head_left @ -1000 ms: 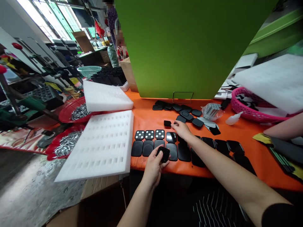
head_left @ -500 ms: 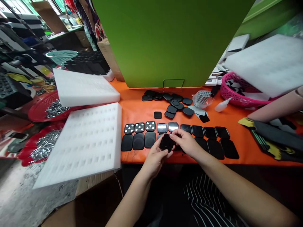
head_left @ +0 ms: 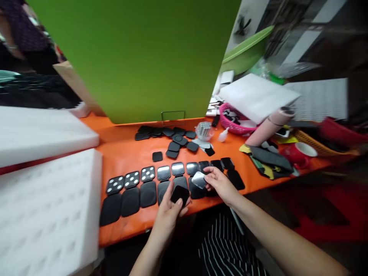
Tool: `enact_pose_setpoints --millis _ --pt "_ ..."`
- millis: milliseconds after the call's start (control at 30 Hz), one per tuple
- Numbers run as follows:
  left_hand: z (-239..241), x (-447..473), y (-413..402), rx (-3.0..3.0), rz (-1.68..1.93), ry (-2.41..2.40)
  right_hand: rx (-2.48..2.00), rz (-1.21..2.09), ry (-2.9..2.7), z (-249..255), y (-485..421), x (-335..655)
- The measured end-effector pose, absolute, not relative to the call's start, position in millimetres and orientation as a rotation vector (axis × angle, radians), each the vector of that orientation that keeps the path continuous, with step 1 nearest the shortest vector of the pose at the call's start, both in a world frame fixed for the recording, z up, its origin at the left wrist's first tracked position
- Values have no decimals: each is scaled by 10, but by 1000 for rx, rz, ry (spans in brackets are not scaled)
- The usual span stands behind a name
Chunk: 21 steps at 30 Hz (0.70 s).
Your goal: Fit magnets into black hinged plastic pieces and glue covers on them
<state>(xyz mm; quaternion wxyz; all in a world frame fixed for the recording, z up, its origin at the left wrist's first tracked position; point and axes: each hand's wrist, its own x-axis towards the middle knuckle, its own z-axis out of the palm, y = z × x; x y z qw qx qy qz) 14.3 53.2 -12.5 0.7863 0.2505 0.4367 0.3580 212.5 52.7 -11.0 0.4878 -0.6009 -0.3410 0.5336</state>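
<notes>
My left hand (head_left: 167, 211) is closed around the edges of a thin black square piece (head_left: 180, 194), held flat just above the front of the table. A pale, shiny square film (head_left: 198, 179) is pinched between the fingers of my right hand (head_left: 220, 184), apart from the black piece. Beneath both hands runs a row of opened black square cases (head_left: 148, 194). The three leftmost have white round dots (head_left: 132, 179) in their upper halves, while others further right show glossy upper faces (head_left: 178, 168). My hands partly hide the middle cases.
Loose black square pieces (head_left: 179, 140) lie behind the row, beside a clear bag of metal parts (head_left: 204, 131) and a small white squeeze bottle (head_left: 223, 135). White foam blocks (head_left: 48, 214) stand at left. A green board (head_left: 143, 61) rises behind; a pink basket (head_left: 237, 128) is at right.
The view has swung to the right. My right hand has moved away from the black piece and now holds the pale film; my left hand still holds the piece.
</notes>
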Motion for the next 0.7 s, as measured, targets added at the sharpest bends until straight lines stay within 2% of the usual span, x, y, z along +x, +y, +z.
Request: enact_pose_setpoints --millis 133,300,500,600,700 --pt "-273 267 479 546 658 947 -1659 962 -698 -244 282 2704" --pt "-282 341 440 608 593 1011 -1749 761 -569 -350 118 3307" --pt "-174 382 449 718 618 1038 -1742 389 -381 -79 315 4097" --pt "-179 392 466 707 628 1017 -1737 452 -413 -21 382 4031" --pt "-188 403 443 631 657 942 -1735 726 -610 -143 317 3396"
